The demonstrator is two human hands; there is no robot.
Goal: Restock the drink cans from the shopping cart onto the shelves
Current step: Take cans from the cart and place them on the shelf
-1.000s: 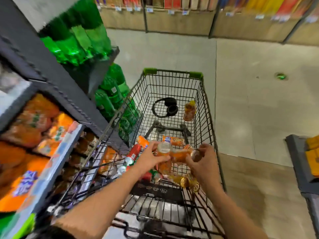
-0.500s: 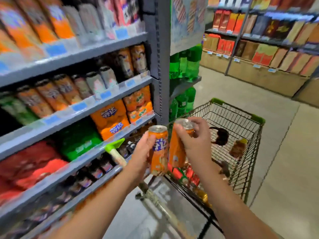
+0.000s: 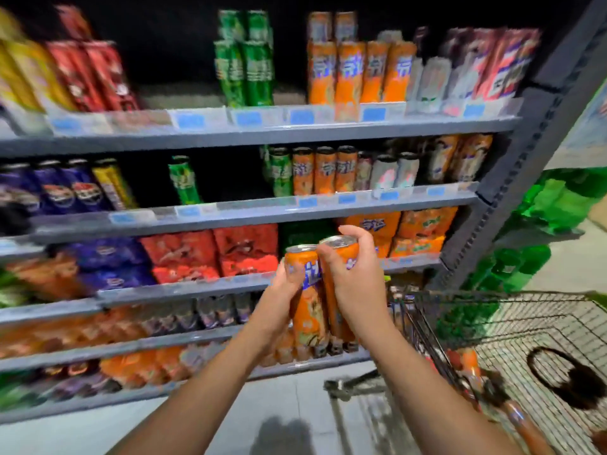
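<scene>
Grey shop floor point(image 3: 279, 408) runs under my forearms, and the view has swung since a second ago: then I was bent over the cart, picking through the loose cans in its basket; now I face the drink shelves squarely, with the cart point(image 3: 512, 323) off to my lower right. Some cans and bottles are left in its near end, so this is not the last trip.

Nearest to me, my left hand point(image 3: 282, 300) is wrapped around one tall orange can point(image 3: 307, 290), and my right hand point(image 3: 356, 284) is closed around a second orange can point(image 3: 341, 247). Both stand upright, tops up, their sides pressed together between my hands, so I am carrying the pair as one bundle at chest height. Half a second back they were lower and closer to the cart; they have risen toward the shelving.

Behind the cans sit packs of orange drink point(image 3: 394, 231) on the third shelf. Above that, on the second shelf point(image 3: 262, 211), a row of matching orange cans point(image 3: 323, 172) stands between green and pale ones, and more orange cans point(image 3: 358, 70) line the top shelf.

I judge the lift from the cart is finished and placing is next: the second-shelf orange row looks like the natural home. Blur hides whether there is a free slot in front of it.
</scene>
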